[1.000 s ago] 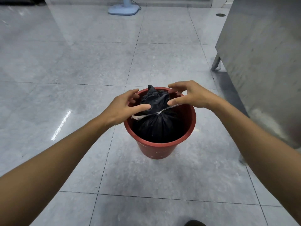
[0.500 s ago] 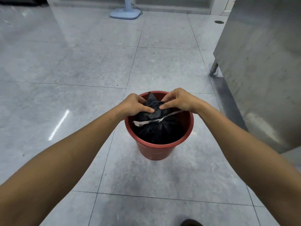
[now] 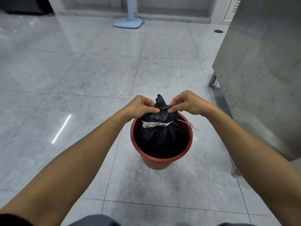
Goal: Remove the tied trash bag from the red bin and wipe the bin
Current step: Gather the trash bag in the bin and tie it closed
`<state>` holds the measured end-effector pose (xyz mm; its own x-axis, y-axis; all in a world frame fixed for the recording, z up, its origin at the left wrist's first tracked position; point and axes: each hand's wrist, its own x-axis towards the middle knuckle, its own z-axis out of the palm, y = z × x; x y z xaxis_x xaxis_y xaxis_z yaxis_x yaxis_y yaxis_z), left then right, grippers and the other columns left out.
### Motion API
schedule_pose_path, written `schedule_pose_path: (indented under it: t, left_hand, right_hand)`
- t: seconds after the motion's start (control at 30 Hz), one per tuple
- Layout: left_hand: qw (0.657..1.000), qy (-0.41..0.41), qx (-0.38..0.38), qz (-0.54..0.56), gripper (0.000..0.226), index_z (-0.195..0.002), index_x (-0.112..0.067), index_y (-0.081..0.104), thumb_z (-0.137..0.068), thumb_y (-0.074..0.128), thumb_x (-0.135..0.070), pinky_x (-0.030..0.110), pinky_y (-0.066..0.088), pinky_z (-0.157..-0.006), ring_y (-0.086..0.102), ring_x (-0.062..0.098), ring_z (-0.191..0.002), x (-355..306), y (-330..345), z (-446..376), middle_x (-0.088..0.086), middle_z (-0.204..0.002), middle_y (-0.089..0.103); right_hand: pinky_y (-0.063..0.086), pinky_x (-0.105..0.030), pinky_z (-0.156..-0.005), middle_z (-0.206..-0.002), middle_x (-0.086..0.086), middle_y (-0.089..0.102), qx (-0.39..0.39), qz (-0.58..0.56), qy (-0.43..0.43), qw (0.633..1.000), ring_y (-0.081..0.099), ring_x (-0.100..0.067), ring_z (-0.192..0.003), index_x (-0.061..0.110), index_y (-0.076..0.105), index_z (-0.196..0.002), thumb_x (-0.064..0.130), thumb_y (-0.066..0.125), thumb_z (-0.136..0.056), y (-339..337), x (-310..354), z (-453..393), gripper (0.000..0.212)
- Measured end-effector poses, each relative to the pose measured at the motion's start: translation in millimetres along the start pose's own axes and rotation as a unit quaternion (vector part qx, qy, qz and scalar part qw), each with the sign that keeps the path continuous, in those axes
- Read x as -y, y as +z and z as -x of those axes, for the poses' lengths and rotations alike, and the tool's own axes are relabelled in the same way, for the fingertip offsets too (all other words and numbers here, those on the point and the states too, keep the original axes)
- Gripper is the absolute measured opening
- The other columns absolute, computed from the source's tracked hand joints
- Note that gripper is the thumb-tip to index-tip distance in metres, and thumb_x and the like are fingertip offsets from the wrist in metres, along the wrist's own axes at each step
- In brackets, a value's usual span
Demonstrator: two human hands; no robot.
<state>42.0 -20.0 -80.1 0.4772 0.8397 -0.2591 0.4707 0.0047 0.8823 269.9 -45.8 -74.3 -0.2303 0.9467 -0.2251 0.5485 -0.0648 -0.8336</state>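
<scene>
Open tiled floor (image 3: pixel 81 75) left, ahead of red bin (image 3: pixel 156 162); steel cabinet (image 3: pixel 260 70) crowds right side.

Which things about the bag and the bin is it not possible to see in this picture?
Head view, the only one:
- Inside of the red bin: hidden by the black trash bag.
- The bag's contents: opaque plastic.
- Whether the bag's bottom has left the bin floor: hidden by the bin wall.
- Fingertips of the left hand and right hand: partly buried in bag folds.
</scene>
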Motion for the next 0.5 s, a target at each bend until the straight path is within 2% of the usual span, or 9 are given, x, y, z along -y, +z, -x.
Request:
schedule_pose_path:
  t: [0.07, 0.17, 0.3, 0.4, 0.5]
  left_hand:
    - [1.000, 0.001, -0.004, -0.005, 0.017, -0.086, 0.002, 0.070, -0.083, 0.075, -0.014, 0.016, 0.049, -0.067, 0.063, 0.014, -0.071, -17, -10, 0, 0.009, -0.078, 0.068]
    - [1.000, -0.006, -0.011, -0.022, 0.014, -0.087, 0.002, 0.070, -0.085, 0.072, -0.012, 0.009, 0.045, -0.057, 0.059, 0.011, -0.065, -50, -25, 9, 0.003, -0.071, 0.065]
    - [0.999, -0.021, -0.034, -0.029, 0.017, -0.087, 0.004, 0.070, -0.085, 0.072, -0.013, 0.022, 0.047, -0.067, 0.059, 0.014, -0.068, -106, -52, 32, 0.006, -0.075, 0.066]
    - [0.998, -0.031, -0.054, -0.013, 0.012, -0.075, -0.011, 0.069, -0.085, 0.073, -0.016, 0.014, 0.045, -0.061, 0.059, 0.004, -0.060, -160, -82, 60, -0.004, -0.068, 0.066]
    - [0.997, -0.036, -0.068, -0.002, 0.018, -0.068, -0.018, 0.066, -0.085, 0.073, -0.017, 0.008, 0.042, -0.056, 0.057, -0.003, -0.054, -214, -116, 89, -0.009, -0.063, 0.064]
  right_hand:
    - [0.037, -0.022, -0.062, -0.068, -0.006, 0.064, -0.002, 0.012, 0.005, 1.000, 0.049, -0.009, -0.060, 0.003, 0.076, -0.084, 0.012, 0.083, -0.076, -12, 14, -4, 0.015]
    - [0.041, -0.020, -0.068, -0.071, -0.001, 0.070, -0.004, 0.028, 0.021, 0.999, 0.057, -0.005, -0.062, 0.005, 0.076, -0.088, 0.013, 0.083, -0.076, -28, 43, -1, 0.016]
    - [0.042, -0.015, -0.064, -0.067, 0.011, 0.070, -0.010, 0.051, 0.009, 0.999, 0.055, 0.003, -0.058, 0.021, 0.078, -0.081, 0.018, 0.082, -0.078, -56, 102, 17, 0.006]
    - [0.044, -0.008, -0.064, -0.069, 0.014, 0.073, -0.005, 0.015, 0.009, 1.000, 0.061, 0.006, -0.063, 0.029, 0.077, -0.077, 0.021, 0.082, -0.078, -84, 164, 38, 0.009]
    - [0.047, -0.007, -0.070, -0.075, 0.011, 0.076, -0.002, -0.026, 0.001, 1.000, 0.067, 0.004, -0.071, 0.030, 0.078, -0.075, 0.022, 0.082, -0.078, -106, 232, 57, 0.010]
